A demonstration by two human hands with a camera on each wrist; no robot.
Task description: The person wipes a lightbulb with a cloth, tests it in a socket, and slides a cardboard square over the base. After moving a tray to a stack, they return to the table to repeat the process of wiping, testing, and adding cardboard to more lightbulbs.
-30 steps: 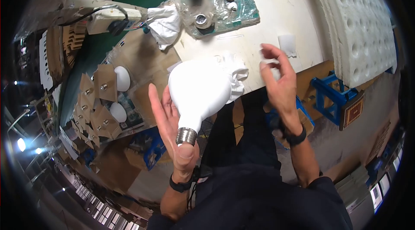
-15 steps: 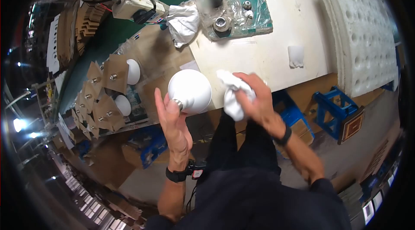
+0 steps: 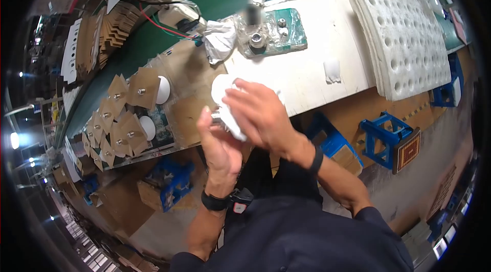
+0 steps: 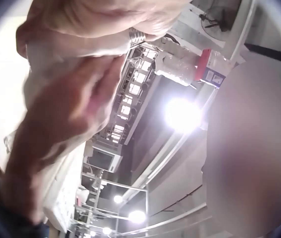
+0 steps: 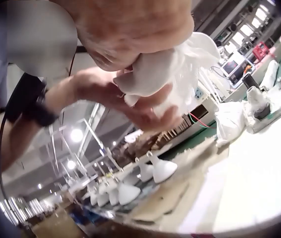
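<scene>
A white light bulb with a metal screw base is held in my left hand, the thumb near the base in the head view. The left wrist view also shows the screw base beside that hand. My right hand lies over the bulb and holds a white cloth against it. In the right wrist view, the cloth is bunched under the right hand's fingers. Much of the bulb is hidden behind the right hand and the cloth.
At the left, several bulbs stand with brown cardboard sheets round their bases. A wrapped green board with fittings lies at the back. White foam with holes leans at the right. Blue stools stand below the table.
My right hand picked up the cloth from the table edge and brought it left onto the bulb. The left hand has turned the bulb, its base now pointing more sideways.
</scene>
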